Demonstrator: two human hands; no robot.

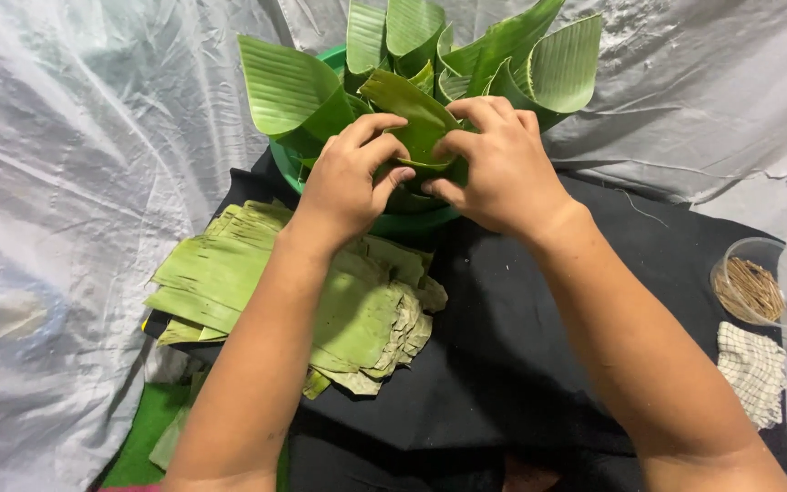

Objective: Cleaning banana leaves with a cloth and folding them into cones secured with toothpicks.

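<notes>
Green leaf piece (416,128) pinched between left hand (348,187) and right hand (503,169), both grips closed on it, over green bowl (403,219) at black cloth's (521,364) far edge. Leaf stack (229,273) lies near left.

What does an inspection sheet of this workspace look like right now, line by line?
Surface: black cloth over a grey sheet.
Job's things: folded banana leaf pinched by both hands above a green basin of folded leaves.
Clutter: stack of flat leaf pieces; clear cup of thin sticks; checked cloth.
Hands: left hand and right hand, both gripping the leaf.
Cables: nothing seen.
Surroundings: green mat at lower left.
</notes>
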